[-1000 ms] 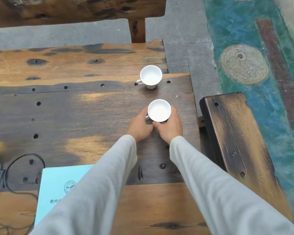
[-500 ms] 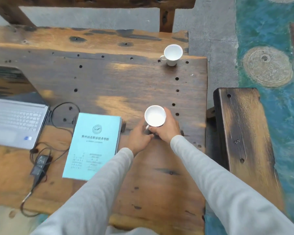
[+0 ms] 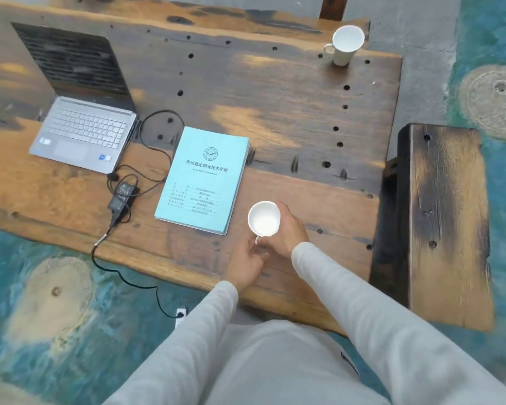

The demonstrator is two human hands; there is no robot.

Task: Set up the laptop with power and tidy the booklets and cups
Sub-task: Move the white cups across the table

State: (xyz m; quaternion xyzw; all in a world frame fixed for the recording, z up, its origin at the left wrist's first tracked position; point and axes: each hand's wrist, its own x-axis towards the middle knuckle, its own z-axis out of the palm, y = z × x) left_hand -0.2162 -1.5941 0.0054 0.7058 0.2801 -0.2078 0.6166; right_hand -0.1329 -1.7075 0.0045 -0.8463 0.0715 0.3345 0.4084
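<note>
Head view: right hand [image 3: 287, 229] wraps the white ceramic cup [image 3: 264, 218], left hand [image 3: 246, 263] pinches its handle; pale-blue paper booklets [image 3: 203, 178] lie just left, nearer that hand.

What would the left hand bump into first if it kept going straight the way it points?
The left hand points up and slightly right, and its fingers already sit at the handle of the white cup, so the cup comes first. Beyond it lies bare table; whether the cup is lifted is unclear.
</note>
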